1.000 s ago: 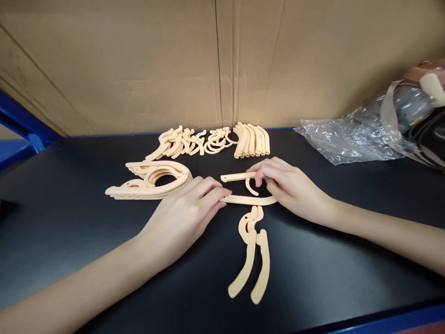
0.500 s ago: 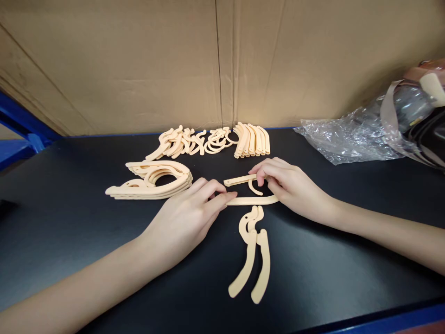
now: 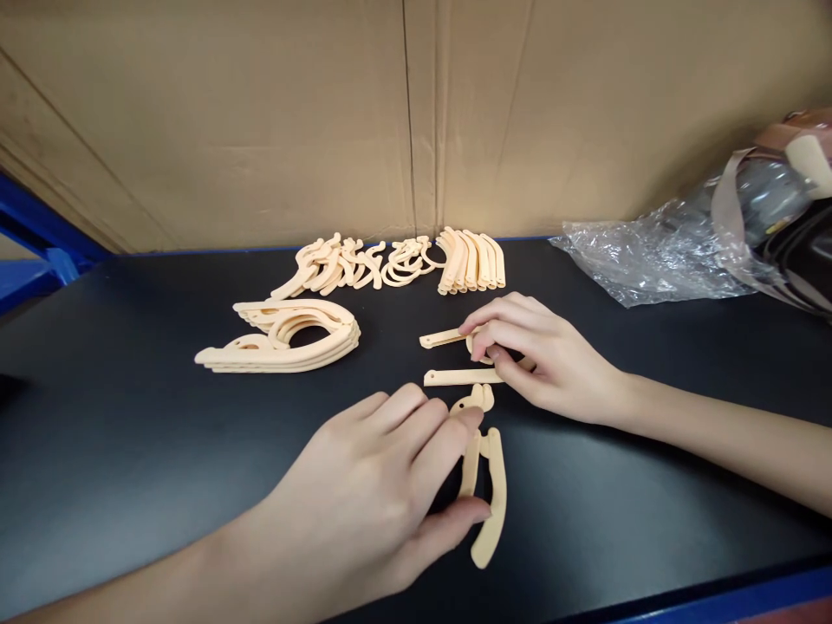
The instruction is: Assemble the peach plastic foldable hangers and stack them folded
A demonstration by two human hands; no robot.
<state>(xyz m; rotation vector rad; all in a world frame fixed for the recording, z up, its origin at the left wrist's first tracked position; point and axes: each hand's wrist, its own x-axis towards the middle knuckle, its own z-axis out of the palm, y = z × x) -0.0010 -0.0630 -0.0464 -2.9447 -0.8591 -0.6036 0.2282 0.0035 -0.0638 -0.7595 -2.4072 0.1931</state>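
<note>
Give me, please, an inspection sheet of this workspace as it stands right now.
Surface: black table, matte, no marks seen.
Job's things: curved pair near the front edge; two bars just behind it, roughly parallel.
Clutter: hanger stack left of centre; loose parts in a row at the back; crumpled clear bag at the right.
Hands: left hand pinches the curved pair between fingers and thumb; right hand grips the two bars at their right ends.
Cables: nothing seen.
Surroundings: cardboard behind the table; blue frame at far left.
</note>
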